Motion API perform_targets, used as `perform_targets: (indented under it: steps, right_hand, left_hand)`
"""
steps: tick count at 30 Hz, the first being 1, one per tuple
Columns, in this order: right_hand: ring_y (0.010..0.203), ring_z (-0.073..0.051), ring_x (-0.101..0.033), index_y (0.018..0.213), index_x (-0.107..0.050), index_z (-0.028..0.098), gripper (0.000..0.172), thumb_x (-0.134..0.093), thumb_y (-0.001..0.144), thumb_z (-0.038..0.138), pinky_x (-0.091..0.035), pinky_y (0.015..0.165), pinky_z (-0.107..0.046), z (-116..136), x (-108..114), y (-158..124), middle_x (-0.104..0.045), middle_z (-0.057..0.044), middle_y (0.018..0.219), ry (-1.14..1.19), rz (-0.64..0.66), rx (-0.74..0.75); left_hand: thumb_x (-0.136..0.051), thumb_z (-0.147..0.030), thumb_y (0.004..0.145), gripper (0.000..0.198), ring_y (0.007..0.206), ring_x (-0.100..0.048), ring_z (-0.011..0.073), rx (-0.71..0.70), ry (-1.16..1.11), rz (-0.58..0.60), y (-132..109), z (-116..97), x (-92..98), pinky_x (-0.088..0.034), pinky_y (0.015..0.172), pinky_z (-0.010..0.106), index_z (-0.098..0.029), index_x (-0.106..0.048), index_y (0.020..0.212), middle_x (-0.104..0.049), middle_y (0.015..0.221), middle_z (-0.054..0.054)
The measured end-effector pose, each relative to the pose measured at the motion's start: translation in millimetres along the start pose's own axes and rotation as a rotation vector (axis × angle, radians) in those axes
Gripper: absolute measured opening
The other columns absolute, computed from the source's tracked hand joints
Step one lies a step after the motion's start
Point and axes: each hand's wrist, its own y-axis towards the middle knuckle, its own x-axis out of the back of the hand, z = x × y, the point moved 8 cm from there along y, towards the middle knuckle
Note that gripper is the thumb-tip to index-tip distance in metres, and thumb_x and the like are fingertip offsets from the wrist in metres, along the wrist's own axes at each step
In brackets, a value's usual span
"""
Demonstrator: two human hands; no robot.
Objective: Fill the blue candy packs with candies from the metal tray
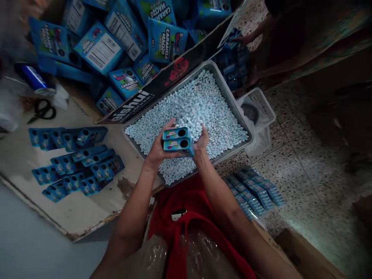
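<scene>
My left hand (157, 152) is closed around two small blue candy boxes (171, 145) standing side by side. Dark round spots show on their upward faces. Beside them, my right hand (202, 144) is cupped around a heap of small pale candies (192, 126), its fingers partly hidden by them. Both hands are over a grey tray (234, 101) filled with the same pale blue and white candies. Rows of similar blue boxes (69, 179) stand on the worn table (72, 217) to the left.
A large carton (186, 64) full of bigger blue boxes (167, 40) borders the tray's far side. Scissors (43, 111) and a blue can (36, 79) lie at left. A clear plastic container (260, 104) is at right. Wrapped blue packs (255, 192) sit lower right. Another person's hand (247, 40) touches blue packs.
</scene>
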Motion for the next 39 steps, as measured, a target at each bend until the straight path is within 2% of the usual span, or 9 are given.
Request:
perform_targets:
  steps: [2, 4, 7, 10, 15, 20, 27, 30, 39]
  right_hand:
    - [0.121, -0.033, -0.07, 0.108, -0.069, 0.024, 0.06, -0.055, 0.079, 0.074, -0.064, 0.097, -0.055, 13, -9, -5, -0.078, -0.01, 0.105, 0.095, 0.027, 0.011]
    - [0.119, -0.032, -0.07, 0.101, -0.068, 0.024, 0.05, -0.062, 0.074, 0.066, -0.063, 0.098, -0.053, 30, -21, -18, -0.076, -0.009, 0.102, 0.154, 0.073, 0.035]
    - [0.123, -0.031, -0.068, 0.094, -0.065, 0.024, 0.038, -0.063, 0.074, 0.056, -0.06, 0.103, -0.052, 60, -45, -48, -0.072, -0.009, 0.105, 0.144, 0.185, 0.133]
    - [0.121, -0.032, -0.068, 0.089, -0.066, 0.024, 0.034, -0.063, 0.077, 0.056, -0.059, 0.103, -0.051, 82, -73, -81, -0.07, -0.008, 0.103, 0.101, 0.337, 0.232]
    - [0.103, -0.027, -0.07, 0.09, -0.074, 0.026, 0.031, -0.068, 0.079, 0.055, -0.059, 0.098, -0.046, 98, -99, -111, -0.068, -0.005, 0.091, 0.12, 0.491, 0.324]
    - [0.088, -0.024, -0.066, 0.082, -0.073, 0.026, 0.035, -0.063, 0.082, 0.06, -0.057, 0.091, -0.045, 108, -105, -117, -0.066, -0.006, 0.089, 0.049, 0.485, 0.432]
    - [0.084, -0.022, -0.063, 0.077, -0.068, 0.026, 0.038, -0.061, 0.086, 0.062, -0.056, 0.087, -0.042, 111, -116, -123, -0.063, -0.005, 0.086, 0.003, 0.56, 0.516]
    - [0.085, -0.022, -0.063, 0.078, -0.068, 0.026, 0.04, -0.058, 0.088, 0.064, -0.056, 0.087, -0.043, 109, -114, -121, -0.063, -0.005, 0.086, -0.038, 0.529, 0.533]
    - [0.093, -0.026, -0.062, 0.059, -0.059, 0.026, 0.041, -0.061, 0.083, 0.059, -0.052, 0.099, -0.048, 99, -119, -120, -0.061, -0.005, 0.077, -0.104, 0.604, 0.575]
  left_hand:
    - [-0.107, -0.028, 0.038, 0.092, 0.143, -0.059, 0.0378, -0.072, 0.213, -0.068, -9, -29, 15.2, -0.05, 0.118, 0.041, -0.018, -0.073, 0.123, -0.068, 0.141, 0.015]
    - [-0.106, -0.025, 0.041, 0.087, 0.126, -0.069, 0.0347, -0.09, 0.397, -0.15, -18, -46, 31.1, -0.054, 0.111, 0.038, -0.016, -0.072, 0.121, -0.074, 0.127, 0.011]
    - [-0.1, -0.022, 0.051, 0.079, 0.11, -0.074, 0.0304, -0.13, 0.61, -0.181, -25, -52, 40.3, -0.057, 0.105, 0.036, -0.017, -0.071, 0.125, -0.077, 0.119, 0.007]
    - [-0.094, -0.022, 0.059, 0.074, 0.118, -0.073, 0.031, -0.2, 0.741, -0.098, -26, -47, 29.4, -0.056, 0.11, 0.04, -0.021, -0.07, 0.129, -0.076, 0.128, 0.007]
    - [-0.09, -0.024, 0.068, 0.073, 0.121, -0.073, 0.0285, -0.32, 0.748, -0.142, -32, -45, 21.0, -0.058, 0.108, 0.04, -0.024, -0.064, 0.136, -0.074, 0.134, 0.007]
    - [-0.092, -0.023, 0.068, 0.076, 0.124, -0.072, 0.0292, -0.394, 0.742, -0.125, -38, -41, 23.9, -0.058, 0.109, 0.041, -0.024, -0.061, 0.137, -0.073, 0.135, 0.008]
    - [-0.094, -0.027, 0.071, 0.073, 0.129, -0.067, 0.0316, -0.556, 0.737, -0.188, -39, -46, 25.6, -0.054, 0.114, 0.049, -0.027, -0.06, 0.135, -0.068, 0.136, 0.01]
    - [-0.093, -0.027, 0.071, 0.072, 0.124, -0.069, 0.0302, -0.571, 0.717, -0.131, -37, -41, 20.9, -0.056, 0.108, 0.047, -0.027, -0.06, 0.136, -0.07, 0.131, 0.008]
    - [-0.091, -0.028, 0.074, 0.07, 0.124, -0.068, 0.0286, -0.577, 0.68, -0.214, -29, -30, 29.3, -0.055, 0.108, 0.045, -0.026, -0.059, 0.136, -0.069, 0.132, 0.009]
